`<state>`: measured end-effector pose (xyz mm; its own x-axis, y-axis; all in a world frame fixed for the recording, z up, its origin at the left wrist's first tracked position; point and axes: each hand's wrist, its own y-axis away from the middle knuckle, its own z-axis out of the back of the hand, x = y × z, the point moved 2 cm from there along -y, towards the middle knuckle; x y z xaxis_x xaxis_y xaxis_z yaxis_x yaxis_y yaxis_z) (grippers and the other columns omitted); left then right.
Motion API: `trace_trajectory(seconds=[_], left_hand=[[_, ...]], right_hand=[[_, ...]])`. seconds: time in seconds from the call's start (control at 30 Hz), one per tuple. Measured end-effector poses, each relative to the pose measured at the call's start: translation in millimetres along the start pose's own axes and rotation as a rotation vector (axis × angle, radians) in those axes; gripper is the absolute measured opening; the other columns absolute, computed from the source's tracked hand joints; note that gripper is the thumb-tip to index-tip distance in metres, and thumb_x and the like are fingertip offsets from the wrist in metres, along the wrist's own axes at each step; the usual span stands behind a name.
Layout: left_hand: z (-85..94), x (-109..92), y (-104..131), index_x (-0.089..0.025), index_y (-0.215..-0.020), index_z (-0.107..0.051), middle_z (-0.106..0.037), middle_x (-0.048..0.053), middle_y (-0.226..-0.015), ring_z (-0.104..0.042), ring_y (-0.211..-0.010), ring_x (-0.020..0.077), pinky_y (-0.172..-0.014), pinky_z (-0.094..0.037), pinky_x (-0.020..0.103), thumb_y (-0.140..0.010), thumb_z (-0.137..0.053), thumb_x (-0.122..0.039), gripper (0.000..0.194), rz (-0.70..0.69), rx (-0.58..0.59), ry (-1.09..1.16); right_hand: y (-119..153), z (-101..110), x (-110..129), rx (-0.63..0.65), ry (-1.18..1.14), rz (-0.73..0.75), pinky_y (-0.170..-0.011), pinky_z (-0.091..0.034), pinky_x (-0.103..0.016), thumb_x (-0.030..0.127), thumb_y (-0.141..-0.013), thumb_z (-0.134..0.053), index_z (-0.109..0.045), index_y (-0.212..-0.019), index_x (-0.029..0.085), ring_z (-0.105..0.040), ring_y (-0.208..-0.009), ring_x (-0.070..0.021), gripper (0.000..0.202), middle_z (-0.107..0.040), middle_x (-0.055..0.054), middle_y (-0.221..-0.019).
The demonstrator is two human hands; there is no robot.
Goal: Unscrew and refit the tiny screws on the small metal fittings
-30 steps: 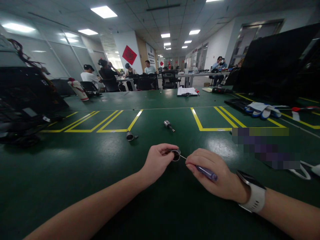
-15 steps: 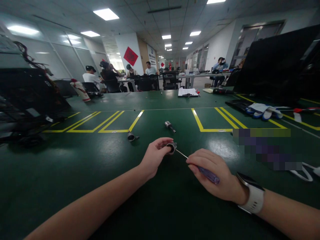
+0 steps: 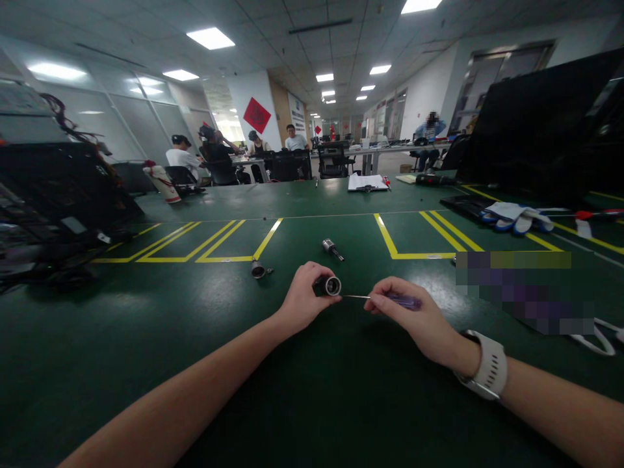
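Note:
My left hand (image 3: 306, 294) is closed around a small hollow metal cylinder (image 3: 333, 286), whose round open end faces me. In my right hand (image 3: 404, 305) is a screwdriver (image 3: 405, 301) with a purple see-through handle; its thin shaft points left, and the tip is near the lower right of the cylinder. Whether the tip touches it I cannot tell. Beyond my hands lies a metal part with a narrow shaft (image 3: 332, 249). A metal cup-shaped piece (image 3: 257, 269) rests to the left, with a tiny dark part (image 3: 270, 271) beside it.
The green table (image 3: 234, 403) carries yellow tape outlines (image 3: 263, 240). White and blue gloves (image 3: 517, 217) lie at the right, near a large black screen (image 3: 546, 123). Farther back is a clipboard with papers (image 3: 367, 182). Dark equipment (image 3: 58, 208) stands at left. Several people sit beyond the table.
My left hand has turned the cylinder so its opening faces me more. My right hand has rolled over, and the screwdriver has gone from slanted to nearly level.

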<state>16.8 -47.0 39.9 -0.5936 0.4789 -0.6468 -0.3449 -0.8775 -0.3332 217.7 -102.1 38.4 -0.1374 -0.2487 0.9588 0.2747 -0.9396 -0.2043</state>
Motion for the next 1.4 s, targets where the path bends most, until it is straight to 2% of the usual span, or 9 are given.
trace_trajectory(seconds=[0.13,0.3,0.4,0.57,0.8,0.97,1.17,1.27,1.4], left_hand=[[-4.7,5.8,-2.2,-0.017,-0.088,-0.048,-0.056,0.001,-0.087,-0.052,-0.079,0.0155,-0.069,-0.043,0.029,-0.068,-0.070,-0.029,0.031,0.032,0.107,0.087],[-10.1,6.7,-3.2,-0.016,-0.082,-0.052,-0.054,-0.002,-0.077,-0.050,-0.070,0.0125,-0.063,-0.041,0.025,-0.069,-0.068,-0.029,0.025,-0.004,0.202,0.070],[-11.5,4.1,-2.1,-0.015,-0.076,-0.053,-0.053,-0.003,-0.072,-0.049,-0.066,0.0114,-0.061,-0.039,0.024,-0.071,-0.066,-0.029,0.020,-0.040,0.247,0.045],[-13.6,2.8,-1.4,-0.015,-0.073,-0.053,-0.053,-0.003,-0.070,-0.049,-0.066,0.0115,-0.060,-0.036,0.023,-0.072,-0.064,-0.025,0.014,-0.082,0.225,-0.031],[-15.2,1.0,-0.1,-0.017,-0.074,-0.054,-0.057,-0.002,-0.072,-0.052,-0.070,0.0145,-0.066,-0.037,0.027,-0.076,-0.061,-0.028,0.014,-0.142,0.220,-0.179],[-14.0,-3.1,3.4,-0.017,-0.078,-0.056,-0.059,0.000,-0.077,-0.053,-0.075,0.0165,-0.073,-0.036,0.031,-0.078,-0.060,-0.029,0.012,-0.183,0.239,-0.234],[-11.8,-6.9,3.6,-0.017,-0.076,-0.055,-0.058,-0.001,-0.077,-0.052,-0.072,0.0150,-0.070,-0.038,0.029,-0.075,-0.063,-0.031,0.016,-0.107,0.242,-0.135],[-12.5,-6.8,3.2,-0.017,-0.076,-0.055,-0.058,-0.001,-0.077,-0.051,-0.070,0.0143,-0.065,-0.038,0.027,-0.075,-0.062,-0.031,0.015,-0.101,0.244,-0.112],[-13.2,-4.7,2.8,-0.017,-0.076,-0.055,-0.058,0.000,-0.076,-0.052,-0.071,0.0154,-0.068,-0.037,0.029,-0.075,-0.062,-0.028,0.013,-0.121,0.205,-0.170]], right_hand=[[-2.3,3.7,-6.0,-0.007,-0.208,-0.026,-0.076,-0.049,-0.035,0.033,-0.087,-0.053,-0.062,-0.086,0.017,-0.062,-0.081,-0.0170,0.018,-0.065,-0.004,-0.085],[-2.5,2.8,-7.7,-0.004,-0.222,-0.015,-0.080,-0.047,-0.036,0.033,-0.087,-0.052,-0.062,-0.091,0.019,-0.062,-0.088,-0.0176,0.017,-0.066,-0.004,-0.091],[-0.4,-0.1,-3.1,0.041,-0.105,0.008,-0.083,-0.047,-0.037,0.032,-0.087,-0.054,-0.060,-0.096,0.020,-0.061,-0.093,-0.0181,0.016,-0.066,-0.004,-0.096],[5.0,-7.2,7.2,0.068,0.225,0.091,-0.076,-0.050,-0.036,0.025,-0.087,-0.052,-0.061,-0.095,0.020,-0.062,-0.085,-0.0175,0.013,-0.064,-0.003,-0.093],[10.7,-15.2,10.3,0.054,0.433,0.345,-0.078,-0.049,-0.039,0.014,-0.082,-0.055,-0.061,-0.095,0.020,-0.058,-0.089,-0.0198,0.016,-0.063,-0.006,-0.093],[6.1,-7.1,6.0,0.106,0.244,0.162,-0.078,-0.049,-0.038,0.024,-0.086,-0.054,-0.063,-0.094,0.020,-0.060,-0.087,-0.0187,0.013,-0.064,-0.005,-0.094],[-1.5,1.1,-6.2,0.086,-0.106,-0.033,-0.081,-0.046,-0.039,0.027,-0.087,-0.052,-0.063,-0.090,0.018,-0.060,-0.090,-0.0187,0.015,-0.067,-0.004,-0.094],[-0.2,-0.8,-4.8,0.086,-0.065,-0.019,-0.080,-0.047,-0.038,0.028,-0.088,-0.050,-0.063,-0.092,0.019,-0.059,-0.089,-0.0188,0.016,-0.066,-0.004,-0.095],[6.3,-8.3,3.9,0.064,0.227,0.138,-0.078,-0.048,-0.038,0.025,-0.087,-0.051,-0.062,-0.095,0.021,-0.059,-0.087,-0.0190,0.014,-0.063,-0.005,-0.094]])
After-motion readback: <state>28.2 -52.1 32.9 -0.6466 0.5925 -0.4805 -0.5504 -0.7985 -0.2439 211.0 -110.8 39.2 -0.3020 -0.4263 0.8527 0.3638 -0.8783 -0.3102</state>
